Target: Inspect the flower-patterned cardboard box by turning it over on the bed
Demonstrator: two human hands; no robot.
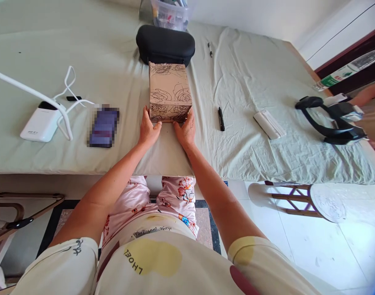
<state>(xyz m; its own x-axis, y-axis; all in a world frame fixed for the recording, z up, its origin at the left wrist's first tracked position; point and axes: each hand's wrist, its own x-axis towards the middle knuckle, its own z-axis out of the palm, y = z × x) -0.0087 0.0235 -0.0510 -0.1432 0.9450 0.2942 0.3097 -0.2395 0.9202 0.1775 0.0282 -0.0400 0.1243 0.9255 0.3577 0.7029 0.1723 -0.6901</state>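
Observation:
A brown cardboard box (170, 88) with black scribbled loops on its top and front side sits in front of me on the cloth-covered table. My left hand (149, 130) grips its near left corner, thumb at the front and fingers along the side. At the near right corner, my right hand (185, 129) holds it the same way. Parts of the fingers of both hands are hidden by the box. The far end of the box lies close against a black zip case (165, 44). To the right of the box lies a black marker pen (221, 119).
Left are a blurred phone (104, 127) and a white power bank (41, 122) with a cable. At right lie a white pouch (269, 124) and a black head strap (322, 123), near another person's arm (369, 95). A clear plastic bin (170, 16) stands behind. A stool (327, 203) is below.

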